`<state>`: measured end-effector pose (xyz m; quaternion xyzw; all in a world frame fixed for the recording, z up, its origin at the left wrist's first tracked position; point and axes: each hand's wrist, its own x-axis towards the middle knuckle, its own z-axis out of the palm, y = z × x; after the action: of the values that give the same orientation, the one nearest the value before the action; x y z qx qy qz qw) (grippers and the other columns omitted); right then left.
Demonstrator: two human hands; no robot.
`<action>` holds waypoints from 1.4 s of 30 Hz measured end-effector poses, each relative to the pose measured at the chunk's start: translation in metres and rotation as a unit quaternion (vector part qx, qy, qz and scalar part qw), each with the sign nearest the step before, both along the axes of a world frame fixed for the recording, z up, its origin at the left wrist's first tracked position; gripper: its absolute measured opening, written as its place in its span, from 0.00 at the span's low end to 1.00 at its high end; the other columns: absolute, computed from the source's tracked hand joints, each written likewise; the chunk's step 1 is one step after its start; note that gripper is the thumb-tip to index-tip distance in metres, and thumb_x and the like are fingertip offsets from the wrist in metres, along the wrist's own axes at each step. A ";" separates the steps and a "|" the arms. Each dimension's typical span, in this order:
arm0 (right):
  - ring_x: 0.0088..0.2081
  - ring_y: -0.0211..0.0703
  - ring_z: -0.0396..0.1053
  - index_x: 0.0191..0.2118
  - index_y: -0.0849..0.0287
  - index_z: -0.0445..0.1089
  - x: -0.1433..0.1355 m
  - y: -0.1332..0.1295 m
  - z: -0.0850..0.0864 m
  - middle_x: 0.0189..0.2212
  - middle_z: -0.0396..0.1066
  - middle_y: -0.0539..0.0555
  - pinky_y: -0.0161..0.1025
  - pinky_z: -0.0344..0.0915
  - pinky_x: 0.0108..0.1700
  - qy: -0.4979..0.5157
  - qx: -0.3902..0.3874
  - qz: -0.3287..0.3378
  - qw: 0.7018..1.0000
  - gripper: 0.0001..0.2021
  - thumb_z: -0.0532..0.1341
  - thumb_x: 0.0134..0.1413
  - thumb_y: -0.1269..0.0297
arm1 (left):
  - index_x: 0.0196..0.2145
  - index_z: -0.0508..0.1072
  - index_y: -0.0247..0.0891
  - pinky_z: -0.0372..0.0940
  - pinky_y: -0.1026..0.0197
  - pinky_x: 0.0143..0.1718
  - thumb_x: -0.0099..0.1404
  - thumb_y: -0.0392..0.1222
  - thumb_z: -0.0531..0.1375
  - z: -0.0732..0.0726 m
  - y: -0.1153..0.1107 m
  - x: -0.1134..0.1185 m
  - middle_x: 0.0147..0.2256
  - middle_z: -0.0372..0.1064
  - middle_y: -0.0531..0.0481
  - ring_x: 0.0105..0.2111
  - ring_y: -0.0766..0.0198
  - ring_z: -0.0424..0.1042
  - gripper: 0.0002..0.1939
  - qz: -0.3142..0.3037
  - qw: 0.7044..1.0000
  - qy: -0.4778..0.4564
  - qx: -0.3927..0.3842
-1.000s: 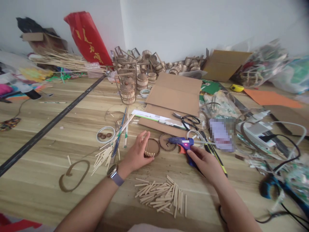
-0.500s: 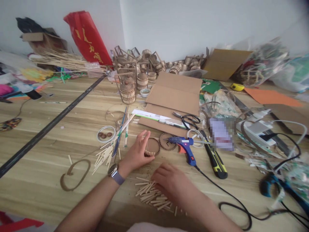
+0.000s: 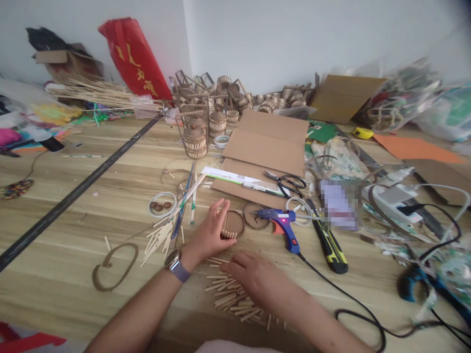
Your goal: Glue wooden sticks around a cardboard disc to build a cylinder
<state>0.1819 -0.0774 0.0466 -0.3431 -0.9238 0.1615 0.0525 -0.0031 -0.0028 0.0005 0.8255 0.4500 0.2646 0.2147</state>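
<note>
My left hand (image 3: 211, 228), with a watch on its wrist, is curved round the left side of a small round ring (image 3: 241, 223) that has short sticks standing along its near edge. Thumb and fingers touch the ring. Nearer to me, my right hand (image 3: 248, 274) reaches over a pile of short wooden sticks (image 3: 224, 296). Its fingers are bent together at the pile's upper edge, and what they pinch is too small to make out. A second ring (image 3: 252, 226) lies beside the first, partly under the tip of a blue glue gun (image 3: 281, 215).
Black scissors (image 3: 290, 185) rest by flat cardboard (image 3: 267, 142). A yellow-black cutter (image 3: 329, 245) lies right of the glue gun, whose cable runs to the lower right. Small wooden buckets (image 3: 195, 142) stand behind. Longer sticks (image 3: 158, 240) and a coiled strip (image 3: 96, 279) lie left.
My right hand has shifted slightly left and its fingers have drawn closer together over the sticks. Several sticks at the pile's upper edge have moved. My left hand stays at the ring.
</note>
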 end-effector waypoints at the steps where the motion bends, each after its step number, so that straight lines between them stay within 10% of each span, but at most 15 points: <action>1: 0.41 0.44 0.70 0.49 0.55 0.68 0.003 0.002 0.003 0.40 0.72 0.54 0.37 0.65 0.42 0.028 -0.019 -0.010 0.999 0.17 0.54 0.59 0.79 | 0.68 0.33 0.47 0.52 0.39 0.64 0.54 0.38 0.69 0.000 0.000 0.000 0.66 0.41 0.36 0.67 0.42 0.47 0.58 -0.001 1.000 0.000 0.001; 9: 0.28 0.38 0.70 0.36 0.57 0.67 0.027 0.036 0.005 0.26 0.72 0.49 0.34 0.64 0.32 0.189 -0.152 -0.192 0.951 0.05 0.55 0.59 0.71 | 0.68 0.31 0.49 0.53 0.36 0.63 0.55 0.38 0.70 -0.001 0.000 0.001 0.66 0.40 0.35 0.66 0.41 0.48 0.59 -0.002 1.000 0.004 0.003; 15: 0.29 0.40 0.70 0.34 0.59 0.72 0.021 0.050 -0.010 0.28 0.73 0.52 0.35 0.64 0.31 0.213 -0.108 -0.234 0.942 0.05 0.58 0.56 0.71 | 0.68 0.34 0.45 0.54 0.37 0.62 0.55 0.38 0.69 -0.003 0.000 0.001 0.66 0.42 0.33 0.66 0.41 0.50 0.57 0.001 1.000 -0.006 0.012; 42: 0.33 0.43 0.72 0.34 0.59 0.69 0.010 0.047 -0.024 0.30 0.73 0.53 0.36 0.66 0.35 0.193 -0.048 -0.196 0.960 0.06 0.57 0.59 0.75 | 0.68 0.34 0.45 0.56 0.37 0.62 0.56 0.38 0.68 -0.003 0.001 0.001 0.65 0.44 0.32 0.65 0.41 0.52 0.56 -0.006 0.999 -0.010 0.035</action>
<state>0.1920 -0.0302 0.0222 -0.4821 -0.8021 0.2547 0.2437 -0.0024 -0.0018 -0.0025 0.8324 0.4337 0.2870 0.1914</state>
